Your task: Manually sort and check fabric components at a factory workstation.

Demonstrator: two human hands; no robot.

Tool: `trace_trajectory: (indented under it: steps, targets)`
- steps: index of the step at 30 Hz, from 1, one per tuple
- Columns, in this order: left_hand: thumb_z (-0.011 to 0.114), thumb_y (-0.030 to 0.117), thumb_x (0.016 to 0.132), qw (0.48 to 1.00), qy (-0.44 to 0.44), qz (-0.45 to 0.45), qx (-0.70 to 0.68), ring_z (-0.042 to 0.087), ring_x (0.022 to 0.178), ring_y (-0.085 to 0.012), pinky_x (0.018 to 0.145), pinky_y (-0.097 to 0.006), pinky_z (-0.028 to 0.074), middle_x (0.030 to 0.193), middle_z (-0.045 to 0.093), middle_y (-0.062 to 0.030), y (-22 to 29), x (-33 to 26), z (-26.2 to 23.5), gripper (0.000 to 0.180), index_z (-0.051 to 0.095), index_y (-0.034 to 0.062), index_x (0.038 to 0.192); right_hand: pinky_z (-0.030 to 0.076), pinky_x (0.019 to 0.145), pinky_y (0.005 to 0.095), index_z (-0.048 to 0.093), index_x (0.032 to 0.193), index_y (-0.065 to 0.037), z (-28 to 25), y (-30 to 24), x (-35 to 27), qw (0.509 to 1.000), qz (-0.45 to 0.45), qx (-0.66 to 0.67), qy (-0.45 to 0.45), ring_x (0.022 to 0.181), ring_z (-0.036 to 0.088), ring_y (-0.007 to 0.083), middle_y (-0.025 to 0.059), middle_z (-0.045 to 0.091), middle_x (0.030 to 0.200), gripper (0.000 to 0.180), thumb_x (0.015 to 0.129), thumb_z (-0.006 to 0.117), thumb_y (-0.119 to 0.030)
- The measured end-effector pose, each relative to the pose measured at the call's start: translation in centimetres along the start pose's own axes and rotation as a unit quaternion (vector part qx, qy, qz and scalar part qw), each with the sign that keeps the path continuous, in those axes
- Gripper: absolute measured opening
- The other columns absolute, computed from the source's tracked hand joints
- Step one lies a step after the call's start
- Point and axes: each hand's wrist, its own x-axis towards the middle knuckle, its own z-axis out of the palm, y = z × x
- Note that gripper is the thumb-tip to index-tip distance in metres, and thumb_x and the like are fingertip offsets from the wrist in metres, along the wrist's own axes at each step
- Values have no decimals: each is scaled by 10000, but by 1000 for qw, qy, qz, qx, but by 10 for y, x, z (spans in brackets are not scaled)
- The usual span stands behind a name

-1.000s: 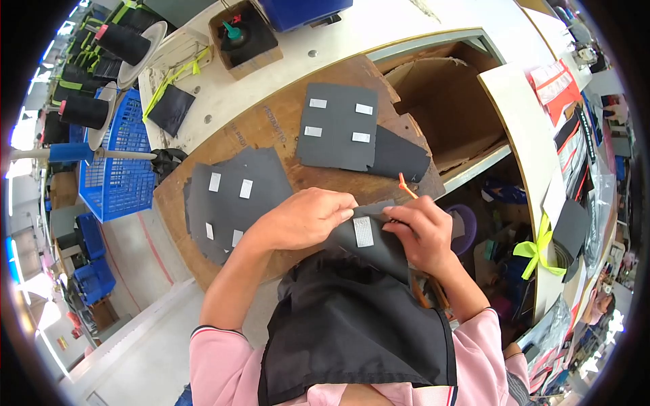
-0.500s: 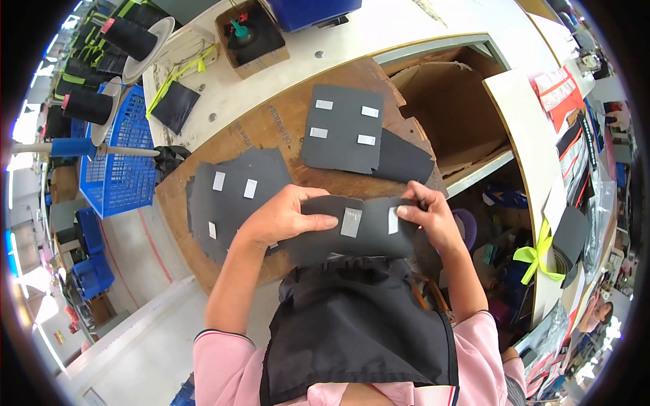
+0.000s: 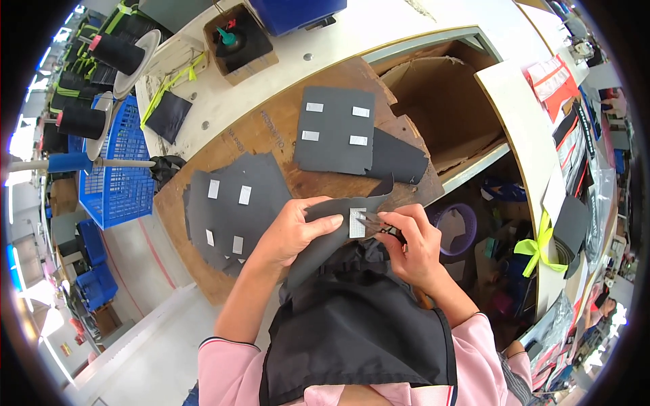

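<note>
My left hand (image 3: 292, 233) is closed on a dark grey sheet of material (image 3: 321, 249), thumb on top and fingers underneath. The sheet bends over, and its far corner curls up. A white rectangular patch (image 3: 357, 223) sits on it between my hands. In my right hand (image 3: 414, 242) are small dark thread snips (image 3: 380, 224), their pointed tips at the edge of that patch. To the left lies a pile of similar grey sheets (image 3: 233, 177) with white patches. Farther off, another stack of grey sheets (image 3: 336, 154) with several white patches rests on the brown board (image 3: 271, 135).
A cardboard-lined opening (image 3: 447, 101) lies beyond the board at the right. Behind are a small cardboard box (image 3: 252, 71) with a green-topped bottle and a blue bin (image 3: 298, 15). Black thread cones (image 3: 81, 122) and a blue basket (image 3: 115, 193) stand left. A purple basket (image 3: 467, 237) sits low right.
My right hand has let go of the sheet's right end and moved left, bringing the snips' tips to the patch. The sheet's free end now curls upward.
</note>
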Motion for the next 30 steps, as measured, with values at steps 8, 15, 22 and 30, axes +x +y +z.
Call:
trace_trajectory:
  steps: [8,15,22,30]
  targets:
    - [626,98,817,998,-24,-21,-55,582,704,-69,650,-208,478,835,633,-27,-8,0,-4,219,621,-3,1011,454,525,282,608,951,-18,-5,2,1,998,-29,-51,-1,615,571,227,113,566,801,305,666,709,24]
    - [631,103,815,998,-30,-15,-57,586,723,-75,678,-217,480,845,636,-28,-5,0,-2,222,623,-1,1011,438,498,304,615,913,-36,-4,0,4,999,-18,-1,39,586,563,226,74,561,755,281,651,711,-2]
    - [641,97,796,999,-19,-13,-48,583,694,-79,649,-215,477,819,634,-26,6,-2,-8,218,626,-11,985,453,504,307,614,923,-27,-4,-1,4,997,5,37,67,603,574,236,95,560,761,286,658,721,-9]
    - [628,95,805,999,-38,-16,-17,588,694,-81,645,-217,479,817,637,-38,12,-3,-9,209,622,-8,987,460,545,285,608,943,-10,-4,2,6,999,-49,-8,18,633,557,229,113,560,812,292,671,708,26]
